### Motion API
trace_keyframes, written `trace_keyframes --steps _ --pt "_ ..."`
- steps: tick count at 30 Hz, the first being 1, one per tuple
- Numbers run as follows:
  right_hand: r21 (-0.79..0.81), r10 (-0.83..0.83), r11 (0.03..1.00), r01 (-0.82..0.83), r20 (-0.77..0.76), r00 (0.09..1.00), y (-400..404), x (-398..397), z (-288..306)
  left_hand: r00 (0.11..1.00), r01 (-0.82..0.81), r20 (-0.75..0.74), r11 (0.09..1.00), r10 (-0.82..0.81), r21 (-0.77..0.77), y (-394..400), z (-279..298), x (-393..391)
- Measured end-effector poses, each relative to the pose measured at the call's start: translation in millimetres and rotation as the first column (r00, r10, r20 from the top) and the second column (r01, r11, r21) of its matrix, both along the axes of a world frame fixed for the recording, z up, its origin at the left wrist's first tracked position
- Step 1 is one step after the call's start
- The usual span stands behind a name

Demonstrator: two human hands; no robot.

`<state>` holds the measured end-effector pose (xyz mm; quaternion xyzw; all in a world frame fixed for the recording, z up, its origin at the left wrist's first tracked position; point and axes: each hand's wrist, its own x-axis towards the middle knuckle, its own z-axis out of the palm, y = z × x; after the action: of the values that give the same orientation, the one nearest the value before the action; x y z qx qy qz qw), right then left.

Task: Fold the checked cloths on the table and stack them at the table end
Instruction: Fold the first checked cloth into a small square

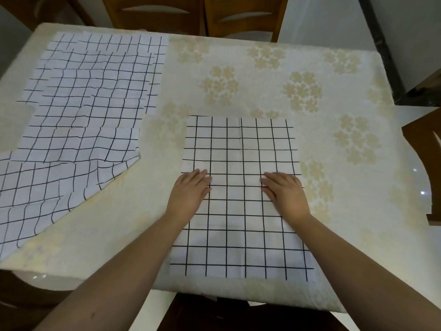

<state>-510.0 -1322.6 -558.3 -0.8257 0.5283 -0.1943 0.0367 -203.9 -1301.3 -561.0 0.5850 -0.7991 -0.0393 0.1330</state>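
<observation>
White cotton-like fabric with a black grid lies under both palms. The left hand (191,191) rests flat and released on the left side of the checked cloth (241,197), fingers stretched and grasping nothing; the right hand (285,192) is the same on the right side, palm down, fingers pointing inward. Both hands press on the middle band of this cloth, which lies spread smooth near the front edge of the table (262,75), its lower border just beside that edge.

I judge that the step in hand is the smoothing of one cloth before it is folded. A faint vertical crease shows in its middle, but I cannot tell if it is already doubled. The next move probably calls for taking one border by its two corners and carrying it over to the opposite border, grid lines matching.

Further out to the left, the other checked cloths (90,99) overlap in a loose, wrinkled spread, not yet folded. No neat stack is visible. Wooden chairs (241,17) stand around the table.
</observation>
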Motion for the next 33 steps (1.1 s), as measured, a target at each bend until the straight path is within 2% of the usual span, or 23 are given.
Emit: trace_keyframes --steps 6,14,18,21,26,33 --pt "-0.047 -0.009 0.999 0.012 0.057 0.998 -0.5 -1.6 3.4 0.988 -0.062 -0.149 0.992 0.045 -0.110 -5.5 1.2 -0.2" --pt "-0.042 -0.042 0.998 0.044 0.049 0.998 -3.1 2.1 22.6 0.993 -0.038 -0.112 0.996 0.028 -0.084 -18.3 30.1 1.4" --pt "-0.071 -0.048 0.996 0.052 0.054 0.997 -10.3 2.7 49.0 0.987 0.051 -0.149 0.993 -0.066 -0.104 -36.7 60.2 8.0" --pt "-0.147 -0.020 0.989 0.028 0.055 0.998 -19.4 5.0 72.8 0.988 0.099 -0.103 0.988 -0.111 -0.120 -58.3 87.5 18.0" --pt "-0.194 0.036 0.980 -0.038 -0.015 0.999 -34.5 6.5 122.2 0.975 0.187 -0.064 0.941 -0.213 -0.282 -79.3 142.0 33.1" --pt "-0.328 0.050 0.943 -0.048 -0.001 0.999 -39.8 3.6 189.7 0.984 0.145 -0.041 0.906 -0.175 -0.399 -69.6 213.1 49.4"
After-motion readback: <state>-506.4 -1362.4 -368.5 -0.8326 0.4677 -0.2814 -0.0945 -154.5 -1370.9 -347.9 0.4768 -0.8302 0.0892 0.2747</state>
